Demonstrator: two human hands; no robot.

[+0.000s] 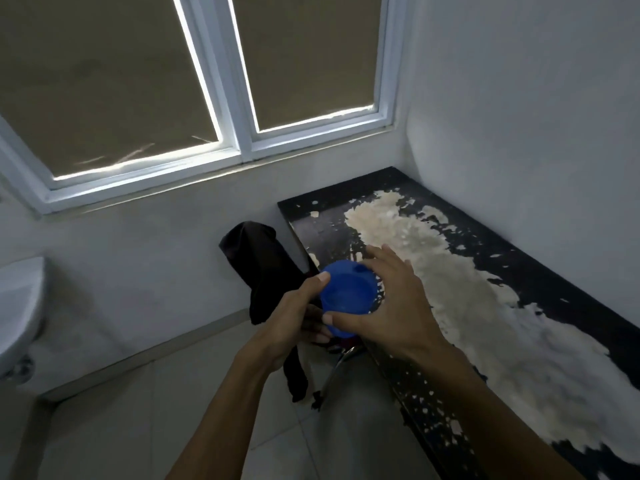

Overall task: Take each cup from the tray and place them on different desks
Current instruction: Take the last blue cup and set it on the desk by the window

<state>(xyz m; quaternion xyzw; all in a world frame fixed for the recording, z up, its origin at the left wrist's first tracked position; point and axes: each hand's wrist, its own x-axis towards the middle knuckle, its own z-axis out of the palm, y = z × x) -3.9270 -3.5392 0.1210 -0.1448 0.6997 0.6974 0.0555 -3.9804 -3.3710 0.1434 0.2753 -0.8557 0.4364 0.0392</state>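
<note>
Two hands on one blue cup (pixel 348 299), held in the air just off the near edge of the worn black tabletop (pixel 540 271). Left hand (pixel 294 317) grips its side w/ thumb at the rim; right hand (pixel 391 306) wraps the far side, fingers over the top. Looks like light, stiff plastic, prob. smooth, so hold the wall below the rim, no hard squeeze.
</note>
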